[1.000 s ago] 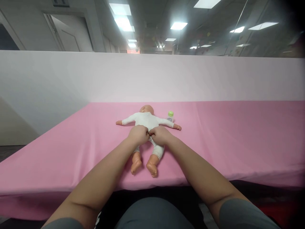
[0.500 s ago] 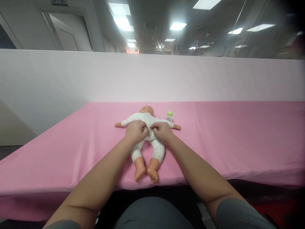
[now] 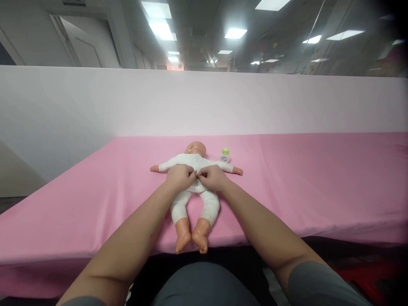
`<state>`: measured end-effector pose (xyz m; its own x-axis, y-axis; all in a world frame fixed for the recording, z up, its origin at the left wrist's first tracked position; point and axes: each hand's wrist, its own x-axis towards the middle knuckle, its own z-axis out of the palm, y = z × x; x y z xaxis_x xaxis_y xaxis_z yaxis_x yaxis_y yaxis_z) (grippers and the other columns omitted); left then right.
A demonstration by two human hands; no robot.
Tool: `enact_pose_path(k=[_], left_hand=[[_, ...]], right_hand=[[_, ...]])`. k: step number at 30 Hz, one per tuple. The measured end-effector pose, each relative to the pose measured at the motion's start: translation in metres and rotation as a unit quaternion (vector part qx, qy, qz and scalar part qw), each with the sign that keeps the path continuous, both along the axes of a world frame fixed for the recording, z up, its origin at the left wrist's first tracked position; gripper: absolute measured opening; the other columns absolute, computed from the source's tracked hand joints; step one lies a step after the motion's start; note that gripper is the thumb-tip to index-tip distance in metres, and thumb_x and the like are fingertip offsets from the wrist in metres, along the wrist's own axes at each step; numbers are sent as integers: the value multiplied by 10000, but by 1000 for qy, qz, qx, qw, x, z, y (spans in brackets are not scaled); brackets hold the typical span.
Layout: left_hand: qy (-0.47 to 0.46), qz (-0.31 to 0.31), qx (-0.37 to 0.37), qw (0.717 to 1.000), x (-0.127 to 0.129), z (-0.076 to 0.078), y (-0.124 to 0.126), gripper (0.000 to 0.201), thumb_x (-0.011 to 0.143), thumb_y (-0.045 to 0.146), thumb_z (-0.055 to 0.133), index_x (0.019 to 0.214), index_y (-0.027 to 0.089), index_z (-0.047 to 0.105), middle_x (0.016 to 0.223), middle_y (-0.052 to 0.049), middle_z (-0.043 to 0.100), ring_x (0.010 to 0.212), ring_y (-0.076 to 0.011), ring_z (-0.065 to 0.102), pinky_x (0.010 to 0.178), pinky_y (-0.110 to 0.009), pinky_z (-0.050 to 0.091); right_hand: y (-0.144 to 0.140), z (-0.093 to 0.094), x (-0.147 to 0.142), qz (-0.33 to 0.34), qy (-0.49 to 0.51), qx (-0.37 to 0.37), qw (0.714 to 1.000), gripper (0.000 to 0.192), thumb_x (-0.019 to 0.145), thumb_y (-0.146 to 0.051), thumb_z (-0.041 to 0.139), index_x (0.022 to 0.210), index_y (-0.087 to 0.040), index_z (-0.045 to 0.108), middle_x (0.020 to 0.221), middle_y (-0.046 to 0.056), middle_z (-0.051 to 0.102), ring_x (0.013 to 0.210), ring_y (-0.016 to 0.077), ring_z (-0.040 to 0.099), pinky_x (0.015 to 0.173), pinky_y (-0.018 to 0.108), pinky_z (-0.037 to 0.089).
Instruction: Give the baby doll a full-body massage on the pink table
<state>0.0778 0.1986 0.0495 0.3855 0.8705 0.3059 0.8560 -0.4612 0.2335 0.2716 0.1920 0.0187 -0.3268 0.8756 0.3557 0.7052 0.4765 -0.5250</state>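
Doll (image 3: 195, 178) on pink table (image 3: 318, 182), supine, long axis near-far, head far, feet at near edge | left hand (image 3: 180, 177), right hand (image 3: 213, 177): knuckles up, fingers pinched on suit (image 3: 210, 204) at belly | bottle (image 3: 225, 154) right of head.

A baby doll (image 3: 194, 178) in a white onesie (image 3: 191, 161) lies on its back on the pink surface (image 3: 302, 187), arms spread, bare feet at the near edge. The left hand (image 3: 179, 177) and right hand (image 3: 213, 177) rest side by side on its belly, fingertips pinching the white fabric at the middle. A small green-capped bottle (image 3: 225, 154) stands just beside the doll's head.
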Motion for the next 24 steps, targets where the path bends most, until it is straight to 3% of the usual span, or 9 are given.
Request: enact_pose_path(k=[4,7,12,16,21,24], left_hand=[[-32,-5,94,995,-3,-2,4,293,935,337,482,915,230,754,995,-73,750,988,-270,664,842,-394,481],[-31,-30,90,995,-4,-7,9,315,915,295,488,1041,239,771,1121,-72,749,1085,-272,657,928,-395,490],[39,-23,8,999,-2,-13,13,282,908,320,494,832,227,749,895,-75,753,856,-260,675,756,-386,473],[53,5,-30,998,-3,-10,13,299,911,360,502,736,233,709,728,-56,714,698,-232,632,676,-373,426],[35,32,-46,998,-5,-6,13,359,936,418,493,691,244,688,686,-54,688,703,-242,634,700,-388,433],[22,18,-21,999,-3,-6,12,270,918,401,530,812,245,722,824,-63,726,812,-264,660,750,-396,469]], right_hand=[[2,1,1,-40,51,46,997,204,905,-236,577,905,-220,781,908,21,777,845,190,668,781,299,485],[4,0,0,-61,32,55,996,210,883,-232,613,996,-228,789,1043,42,779,969,214,678,850,312,491],[3,-1,-4,-28,-49,-2,998,201,914,-261,583,866,-233,776,890,26,771,792,197,642,676,309,419],[1,1,-5,-23,-72,-11,997,231,916,-251,569,796,-228,765,776,19,743,718,187,598,650,315,379],[3,-1,-4,-24,-40,-23,999,269,950,-311,557,770,-224,736,744,6,719,700,175,585,636,303,386],[6,-4,-5,-41,-13,8,999,208,944,-305,578,854,-230,750,869,19,750,807,189,629,721,308,440]])
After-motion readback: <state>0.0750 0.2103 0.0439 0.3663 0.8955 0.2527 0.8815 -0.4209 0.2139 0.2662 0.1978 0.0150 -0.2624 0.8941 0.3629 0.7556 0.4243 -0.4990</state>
